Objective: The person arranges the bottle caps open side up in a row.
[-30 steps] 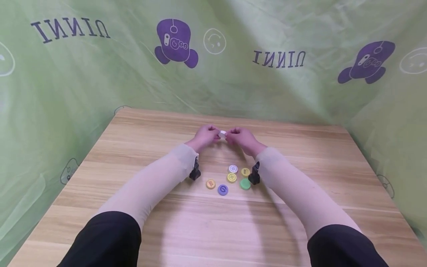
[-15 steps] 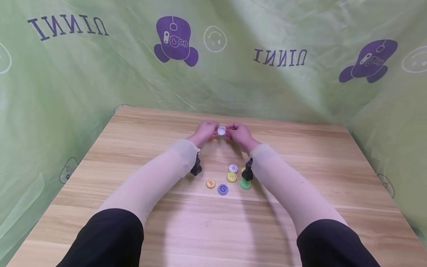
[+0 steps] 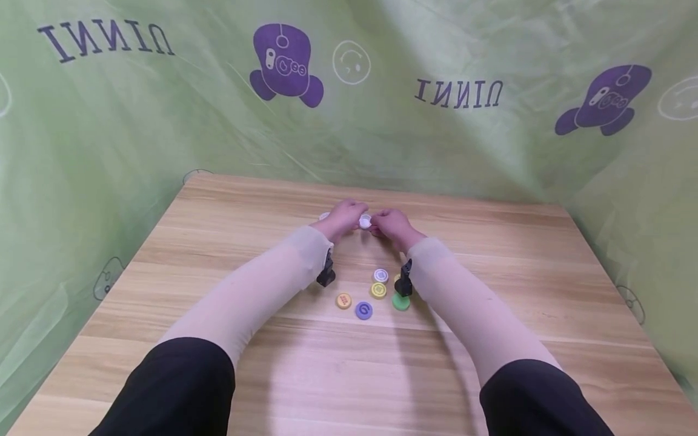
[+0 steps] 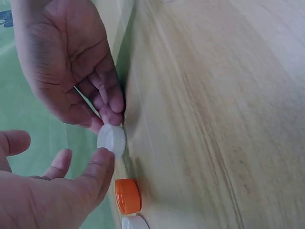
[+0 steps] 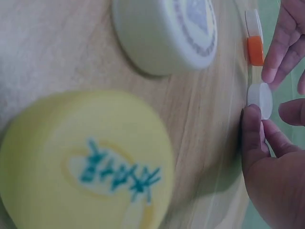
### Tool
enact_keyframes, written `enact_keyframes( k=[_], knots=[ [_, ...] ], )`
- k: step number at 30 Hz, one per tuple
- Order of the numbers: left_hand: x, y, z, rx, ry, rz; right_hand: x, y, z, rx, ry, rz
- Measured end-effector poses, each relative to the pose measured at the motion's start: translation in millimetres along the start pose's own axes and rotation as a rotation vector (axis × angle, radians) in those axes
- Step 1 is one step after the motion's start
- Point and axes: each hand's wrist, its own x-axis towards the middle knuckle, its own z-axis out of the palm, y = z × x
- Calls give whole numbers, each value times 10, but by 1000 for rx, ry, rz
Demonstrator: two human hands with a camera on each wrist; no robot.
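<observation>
A white ridged bottle cap (image 3: 365,221) stands on edge between both hands near the table's far side. My right hand (image 3: 396,226) pinches it; in the right wrist view, thumb and finger lie on either side of the cap (image 5: 260,100). The fingertips of my left hand (image 3: 345,217) touch the cap's opposite side, and in the left wrist view its thumb is held apart. Beside my left hand lie an orange cap (image 4: 127,196) and another white cap (image 4: 135,223). In the head view the orange one is hidden behind the hand.
Nearer on the wooden table (image 3: 338,375) lie an orange-yellow cap (image 3: 343,301), a blue cap (image 3: 363,310), a yellow cap (image 3: 378,290), a white cap (image 3: 380,276) and a green cap (image 3: 400,301). Another yellow cap (image 5: 86,162) is partly hidden by the right wrist camera in the head view. Green cloth (image 3: 349,133) hangs behind.
The pinched cap has turned between the hands and come down slightly from its raised pose. My left hand has shifted right, uncovering a white cap at its left. The nearer caps have stayed put.
</observation>
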Motion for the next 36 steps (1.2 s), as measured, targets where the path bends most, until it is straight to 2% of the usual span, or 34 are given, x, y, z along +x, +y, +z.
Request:
enact_keyframes(
  k=[5,8,12,16,23,30,33,36],
  knots=[
    [-1,18,-12,43,-16,-22,-12,-12,1,-78,-2,9],
    [0,25,-46,21,4,-15,-13,-23,2,-119,0,10],
    [1,39,-131,-104,39,-4,-12,-39,9,-137,-3,3],
    [-21,31,-201,-179,61,-10,1,-36,45,-121,-4,1],
    [-114,-29,-285,-91,63,2,5,-36,116,-104,-15,3],
    [-172,-133,-283,-40,35,23,-34,15,78,-82,-20,-8],
    [-239,-211,-264,-11,-16,24,-77,47,38,-120,-43,-23],
    [-337,-272,-210,42,-112,17,-157,71,-28,-201,-83,-49]
  ],
)
